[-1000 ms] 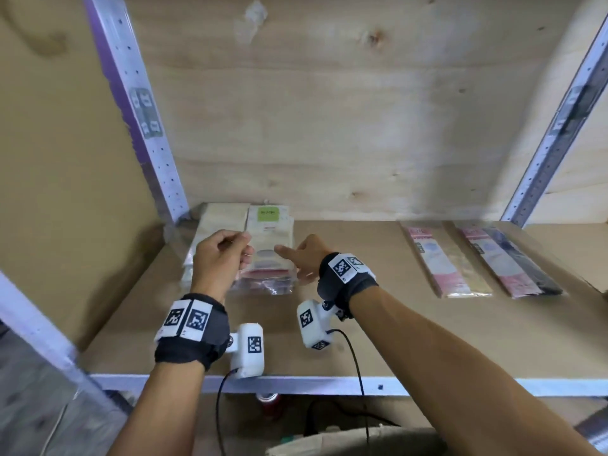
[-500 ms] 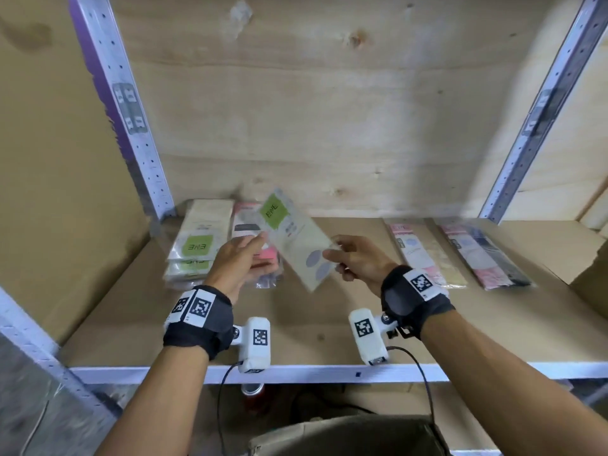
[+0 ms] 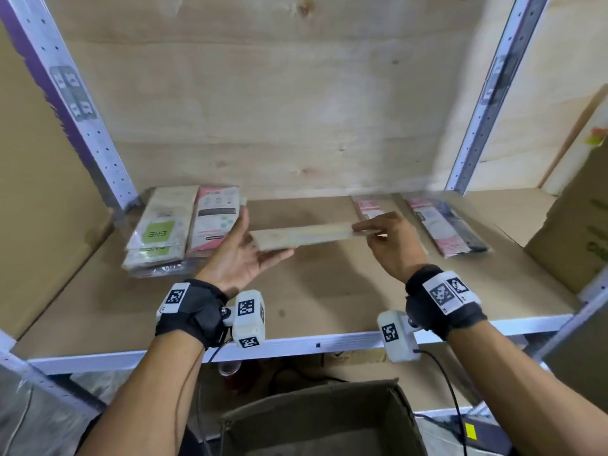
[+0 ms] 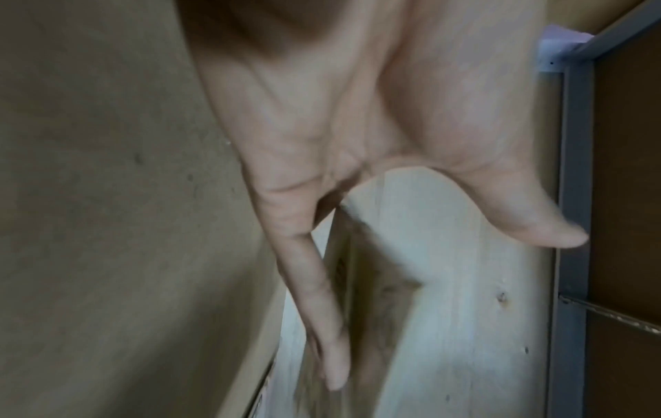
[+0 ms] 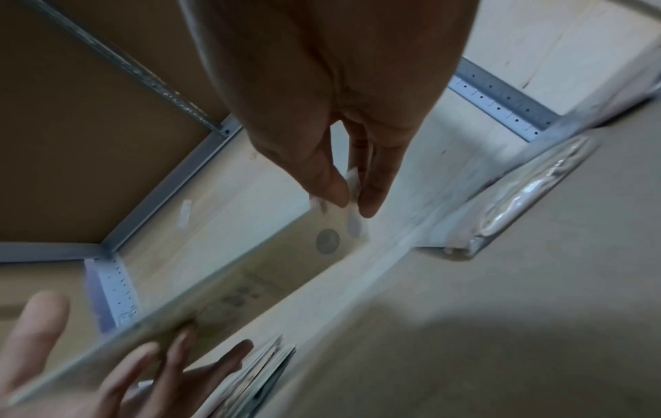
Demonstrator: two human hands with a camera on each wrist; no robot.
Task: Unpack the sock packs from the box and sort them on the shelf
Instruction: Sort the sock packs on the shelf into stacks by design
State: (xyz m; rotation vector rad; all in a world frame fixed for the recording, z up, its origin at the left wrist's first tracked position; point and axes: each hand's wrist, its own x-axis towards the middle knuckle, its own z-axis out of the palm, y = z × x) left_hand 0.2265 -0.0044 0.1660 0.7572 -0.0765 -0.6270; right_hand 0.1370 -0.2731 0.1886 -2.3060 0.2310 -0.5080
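My right hand (image 3: 391, 245) pinches the sock pack (image 3: 302, 236) at its 3 o'clock end; my left hand (image 3: 241, 255), fingers spread straight, palm up, supports its 9 o'clock end.

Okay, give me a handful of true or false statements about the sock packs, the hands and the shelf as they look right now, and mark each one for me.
1. The right hand pinches one end of a sock pack. True.
2. The left hand is a closed fist around that pack. False: its fingers are straight, under the pack's other end.
3. That pack lies flat on the shelf. False: it is held in the air between the hands.
4. Stacked packs lie at the shelf's back left corner. True.
5. The cardboard box stands on the shelf. False: it sits below the shelf's front edge.
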